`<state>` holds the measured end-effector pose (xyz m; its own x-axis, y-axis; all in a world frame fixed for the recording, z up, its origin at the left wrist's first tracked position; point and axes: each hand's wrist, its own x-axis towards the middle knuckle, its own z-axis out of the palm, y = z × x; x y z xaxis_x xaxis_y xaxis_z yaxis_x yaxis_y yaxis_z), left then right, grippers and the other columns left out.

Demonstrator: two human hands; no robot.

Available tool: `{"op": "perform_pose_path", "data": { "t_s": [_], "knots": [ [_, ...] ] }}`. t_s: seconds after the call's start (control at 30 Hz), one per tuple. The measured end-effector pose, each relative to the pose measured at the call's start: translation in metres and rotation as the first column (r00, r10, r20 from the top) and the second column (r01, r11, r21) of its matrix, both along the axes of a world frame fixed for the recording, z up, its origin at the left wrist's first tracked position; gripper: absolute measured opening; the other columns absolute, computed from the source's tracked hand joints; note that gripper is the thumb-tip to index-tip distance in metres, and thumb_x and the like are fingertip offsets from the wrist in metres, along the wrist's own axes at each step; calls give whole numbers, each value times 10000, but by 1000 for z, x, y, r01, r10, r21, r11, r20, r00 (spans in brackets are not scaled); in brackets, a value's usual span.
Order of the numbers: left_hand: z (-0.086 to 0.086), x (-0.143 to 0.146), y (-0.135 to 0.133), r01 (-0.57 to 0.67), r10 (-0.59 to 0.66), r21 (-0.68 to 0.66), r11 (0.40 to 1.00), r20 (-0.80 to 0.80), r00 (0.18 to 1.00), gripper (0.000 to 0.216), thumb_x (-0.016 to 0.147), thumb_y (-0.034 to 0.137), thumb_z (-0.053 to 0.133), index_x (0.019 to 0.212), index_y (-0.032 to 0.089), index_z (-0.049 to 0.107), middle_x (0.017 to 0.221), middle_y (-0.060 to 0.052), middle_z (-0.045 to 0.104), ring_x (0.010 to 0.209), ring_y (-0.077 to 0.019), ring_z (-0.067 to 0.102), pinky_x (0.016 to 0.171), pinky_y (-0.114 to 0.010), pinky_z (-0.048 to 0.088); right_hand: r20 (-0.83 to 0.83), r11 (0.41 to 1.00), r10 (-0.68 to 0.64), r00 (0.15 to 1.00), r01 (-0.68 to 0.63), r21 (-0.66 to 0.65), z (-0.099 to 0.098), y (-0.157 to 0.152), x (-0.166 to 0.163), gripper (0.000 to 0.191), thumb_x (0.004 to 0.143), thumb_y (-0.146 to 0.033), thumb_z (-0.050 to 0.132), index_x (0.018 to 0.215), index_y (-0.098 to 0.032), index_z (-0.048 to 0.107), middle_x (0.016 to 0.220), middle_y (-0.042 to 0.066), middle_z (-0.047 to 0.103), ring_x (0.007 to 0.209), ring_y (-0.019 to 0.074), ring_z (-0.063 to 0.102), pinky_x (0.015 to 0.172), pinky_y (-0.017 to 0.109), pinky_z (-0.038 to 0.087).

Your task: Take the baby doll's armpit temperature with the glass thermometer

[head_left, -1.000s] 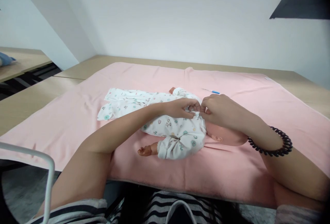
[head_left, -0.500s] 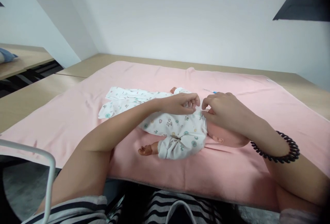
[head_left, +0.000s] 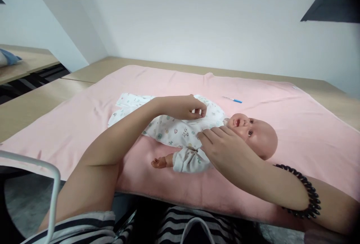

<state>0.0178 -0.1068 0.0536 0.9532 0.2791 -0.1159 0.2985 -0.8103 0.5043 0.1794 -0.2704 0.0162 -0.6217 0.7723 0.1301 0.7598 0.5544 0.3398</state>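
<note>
A baby doll (head_left: 261,137) lies on its back, head to the right, its face turned up. It wears a white printed baby outfit (head_left: 168,131) with its sleeve bunched near the doll's hand (head_left: 159,162). My left hand (head_left: 191,108) is over the doll's chest on the far side, its fingers curled in toward the thumb; what is between them, if anything, is hidden. My right hand (head_left: 222,144) rests on the near shoulder and chest, fingers stretched out side by side over the cloth, covering part of the sleeve.
A pink blanket (head_left: 281,105) is spread under the doll on a wooden table (head_left: 75,90). Beyond the doll lies a thin stick with a blue handle (head_left: 237,101). A white curved bar (head_left: 56,187) stands at lower left. A white wall (head_left: 197,23) rises behind the table.
My right hand has moved from the neck down and left onto the near shoulder, uncovering the doll's face and the blue-handled stick. My left hand has shifted slightly left.
</note>
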Motion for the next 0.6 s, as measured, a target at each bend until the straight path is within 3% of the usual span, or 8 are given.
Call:
{"op": "perform_pose_path", "data": {
  "t_s": [0.17, 0.43, 0.6],
  "knots": [
    [0, -3, 0, 49, -49, -33, 998, -5, 999, 95, 885, 156, 528, 898, 192, 615, 812, -5, 666, 739, -131, 579, 721, -264, 403, 48, 999, -37, 998, 36, 23, -5, 3, -8, 229, 825, 50, 467, 887, -141, 577, 859, 104, 645, 767, 220, 575, 672, 339, 351],
    [1, -4, 1, 35, -37, -71, 997, -21, 999, 158, 809, 147, 624, 942, 210, 678, 920, -11, 701, 746, -127, 587, 699, -256, 445, -39, 990, 22, 999, -27, -140, 3, 0, 0, 255, 760, 47, 503, 885, -162, 577, 892, 71, 649, 784, 211, 580, 696, 333, 366],
    [-2, -1, -2, 55, -55, -11, 998, -6, 998, 108, 830, 180, 627, 919, 208, 682, 883, -6, 706, 748, -128, 606, 687, -256, 440, -61, 983, 34, 998, -44, -177, 3, -2, 4, 237, 782, 17, 510, 877, -180, 601, 887, 53, 629, 808, 239, 574, 705, 364, 388]
  ]
}}
